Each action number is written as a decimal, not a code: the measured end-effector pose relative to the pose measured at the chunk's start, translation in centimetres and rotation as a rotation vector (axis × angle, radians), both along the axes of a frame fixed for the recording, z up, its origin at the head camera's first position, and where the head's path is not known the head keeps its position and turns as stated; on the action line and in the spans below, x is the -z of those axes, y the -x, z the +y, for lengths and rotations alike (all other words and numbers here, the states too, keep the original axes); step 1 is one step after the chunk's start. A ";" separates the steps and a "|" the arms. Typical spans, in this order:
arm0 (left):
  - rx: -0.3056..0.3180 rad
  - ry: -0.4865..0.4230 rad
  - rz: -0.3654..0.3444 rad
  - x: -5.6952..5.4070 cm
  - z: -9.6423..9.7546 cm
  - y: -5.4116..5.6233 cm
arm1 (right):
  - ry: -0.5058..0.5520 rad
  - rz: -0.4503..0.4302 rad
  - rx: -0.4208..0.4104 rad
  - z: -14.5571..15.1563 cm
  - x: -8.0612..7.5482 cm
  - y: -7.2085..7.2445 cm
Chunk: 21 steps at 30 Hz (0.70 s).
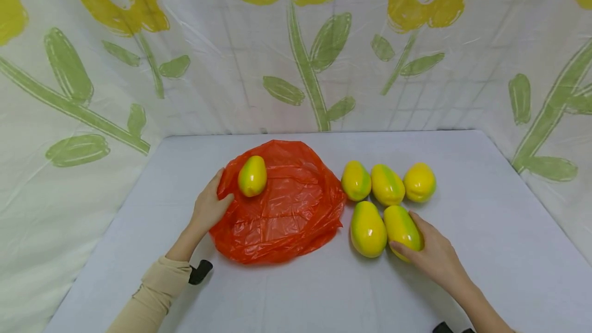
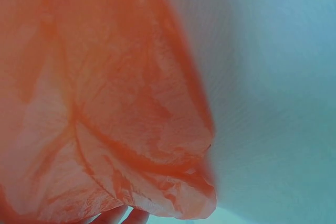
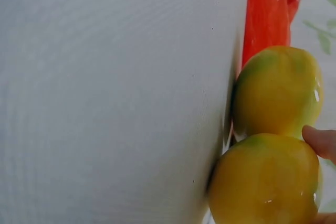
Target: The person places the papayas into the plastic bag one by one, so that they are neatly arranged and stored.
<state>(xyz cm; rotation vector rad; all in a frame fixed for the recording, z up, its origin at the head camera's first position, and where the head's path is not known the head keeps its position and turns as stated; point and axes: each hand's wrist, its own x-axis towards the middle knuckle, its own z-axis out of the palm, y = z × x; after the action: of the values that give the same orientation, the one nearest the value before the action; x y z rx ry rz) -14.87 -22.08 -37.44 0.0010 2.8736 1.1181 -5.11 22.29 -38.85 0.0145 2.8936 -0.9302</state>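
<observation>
A red plastic bag (image 1: 296,194) lies spread on the table, and one yellow-green papaya (image 1: 253,176) sits on its left part. My left hand (image 1: 210,204) holds the bag's left edge, thumb over the plastic; in the left wrist view, fingertips (image 2: 113,216) show at the bag's lower border. At the right, my right hand (image 1: 437,253) grips a glossy papaya (image 1: 401,230), with thumb on the near side and fingers round the far side. Another papaya (image 1: 368,230) stands right beside it. The right wrist view shows both papayas (image 3: 278,90) close together with the thumb at their edge.
Behind the gripped papaya, three more papayas (image 1: 387,185) form a row, the leftmost close to the bag's right edge. A white cloth covers the table (image 1: 319,292). A flower-printed curtain (image 1: 208,66) hangs behind and along both sides.
</observation>
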 end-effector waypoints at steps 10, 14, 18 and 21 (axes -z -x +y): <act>0.003 -0.014 -0.003 0.2 -0.1 0.1 | 0.013 -0.029 0.040 0.1 -0.3 -0.1; 0.003 -0.018 -0.013 0.2 -0.1 0.1 | 0.017 -0.023 0.055 0.1 -0.4 0.0; -0.001 -0.018 -0.014 0.2 -0.2 0.1 | 0.023 -0.012 0.068 0.1 -0.6 0.0; -0.002 -0.023 -0.018 0.1 -0.1 0.1 | 0.026 0.000 0.076 0.1 -0.8 -0.1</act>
<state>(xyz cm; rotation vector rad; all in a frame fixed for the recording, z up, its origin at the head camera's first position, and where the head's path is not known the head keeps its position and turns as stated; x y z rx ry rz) -14.93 -22.20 -37.54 -0.0112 2.8458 1.1460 -5.02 22.43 -38.10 0.1232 2.8992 -0.9800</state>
